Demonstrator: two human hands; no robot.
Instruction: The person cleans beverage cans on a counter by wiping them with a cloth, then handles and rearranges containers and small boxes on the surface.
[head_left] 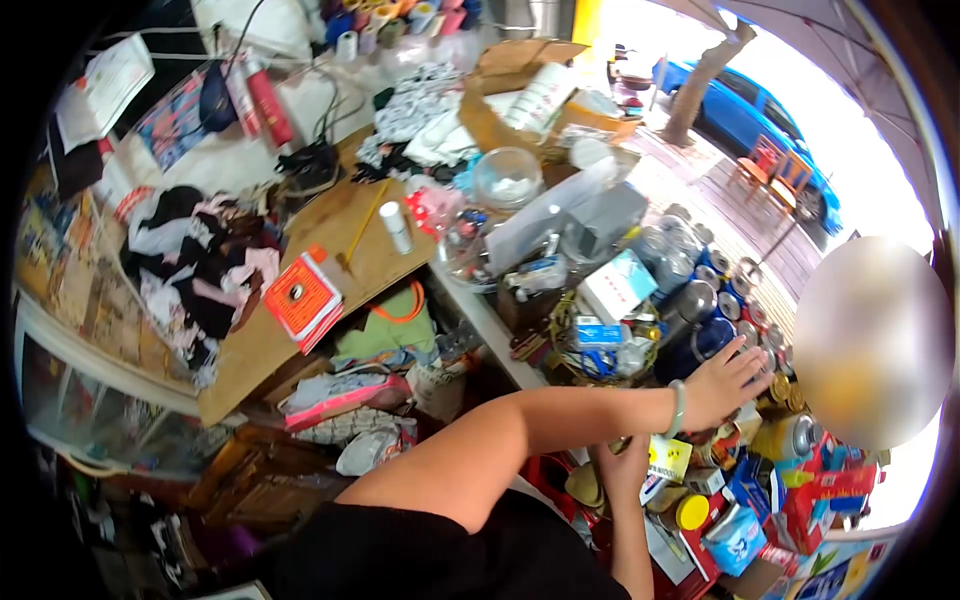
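Note:
My left hand [720,385] reaches across to the right with its fingers spread and holds nothing. A pale green bangle [677,408] circles its wrist. Drink cans [780,390] stand just beyond its fingertips. My right hand [622,468] is below, partly covered by my left forearm, so its fingers and anything in them are hidden. Beside it lies a yellow packet [669,457] with a printed face. A jar with a yellow lid [692,512] and a blue-and-white packet [735,540] are among the clutter to its right.
A white box [618,285] and a clear plastic tub [507,178] sit among piled goods. On the brown board [385,245] are a white bottle [395,228] and an orange-red booklet [303,300]. Outside are chairs [788,178] and a blue car [750,115]. A blurred patch covers the right side.

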